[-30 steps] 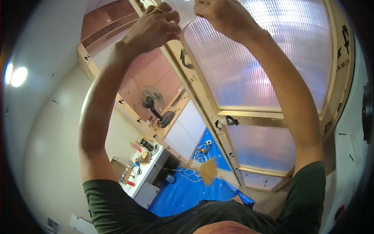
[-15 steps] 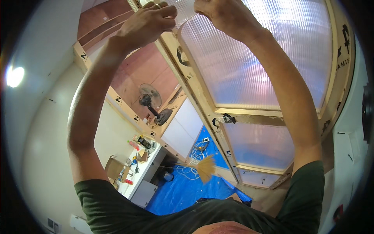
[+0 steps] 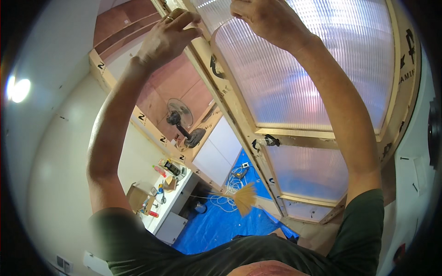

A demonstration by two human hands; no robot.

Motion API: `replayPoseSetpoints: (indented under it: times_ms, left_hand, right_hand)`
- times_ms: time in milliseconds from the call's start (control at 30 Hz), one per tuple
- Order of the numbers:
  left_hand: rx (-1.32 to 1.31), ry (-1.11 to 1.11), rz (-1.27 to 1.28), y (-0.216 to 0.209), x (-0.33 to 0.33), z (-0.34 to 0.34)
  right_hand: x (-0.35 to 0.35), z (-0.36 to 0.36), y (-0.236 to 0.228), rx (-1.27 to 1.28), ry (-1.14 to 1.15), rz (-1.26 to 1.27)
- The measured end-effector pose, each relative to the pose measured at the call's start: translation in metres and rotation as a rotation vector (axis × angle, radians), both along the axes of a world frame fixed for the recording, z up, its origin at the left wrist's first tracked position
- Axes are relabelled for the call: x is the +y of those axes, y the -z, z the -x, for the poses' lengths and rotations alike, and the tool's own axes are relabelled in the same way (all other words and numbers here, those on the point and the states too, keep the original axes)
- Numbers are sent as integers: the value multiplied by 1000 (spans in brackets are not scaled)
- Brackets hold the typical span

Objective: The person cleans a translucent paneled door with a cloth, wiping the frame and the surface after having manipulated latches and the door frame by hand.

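Both my arms reach up to a wooden frame point(image 3: 236, 103) holding ribbed translucent panels point(image 3: 294, 87). My right hand point(image 3: 264, 18) is closed in front of the upper panel, its fingertips pinched on a thin pale strip point(image 3: 219, 30). That strip curves from the fingers down toward the panel's left edge. Left of it, my left hand point(image 3: 170, 37) is raised beside the frame's post, fingers half bent and apart from the thumb. Nothing shows between them, though the fingertips are slightly blurred.
A black fan point(image 3: 186, 126) stands on a wooden ledge. Below, a white counter point(image 3: 171, 202) carries scissors point(image 3: 163, 200), bottles and an open cardboard box point(image 3: 136, 198). A broom point(image 3: 244, 198) with yellow bristles and coiled white cable point(image 3: 221, 201) appear over a blue tarp point(image 3: 216, 230).
My left hand has shifted slightly down and its fingers have spread from a tighter curl; the left arm has swung a little right. My right hand stays nearly still on the strip.
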State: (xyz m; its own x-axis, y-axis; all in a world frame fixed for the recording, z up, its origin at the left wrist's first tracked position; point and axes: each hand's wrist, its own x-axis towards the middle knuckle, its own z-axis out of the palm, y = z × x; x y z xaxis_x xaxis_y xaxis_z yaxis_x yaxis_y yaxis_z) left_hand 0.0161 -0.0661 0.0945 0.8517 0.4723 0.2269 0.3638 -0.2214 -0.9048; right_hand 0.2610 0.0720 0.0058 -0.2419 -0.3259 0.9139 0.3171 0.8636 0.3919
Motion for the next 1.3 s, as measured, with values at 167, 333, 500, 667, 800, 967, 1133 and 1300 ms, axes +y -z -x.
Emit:
replayPoseSetpoints:
  times_ms: [167,333,500,667,800,967,1133,1300]
  left_hand:
    - [125,-50,-102,3,3,1]
    - [53,-40,-42,8,-4,-4]
    - [-60,-94,113,9,-12,-10]
    - [-68,-56,43,14,1,-6]
    - [-63,-52,69,9,2,-14]
    - [18,-135,28,5,1,-47]
    - [-54,-201,111,3,9,-46]
    - [19,-140,9,8,15,-28]
  right_hand:
    - [0,0,2,0,-10,3]
    - [0,0,3,23,-23,-34]
    - [3,-1,1,2,-3,-13]
    - [0,1,2,28,-7,2]
    - [0,0,2,19,-7,-2]
    - [-1,2,1,19,-20,19]
    - [0,-2,2,7,-18,-18]
    - [1,-3,0,9,-31,-40]
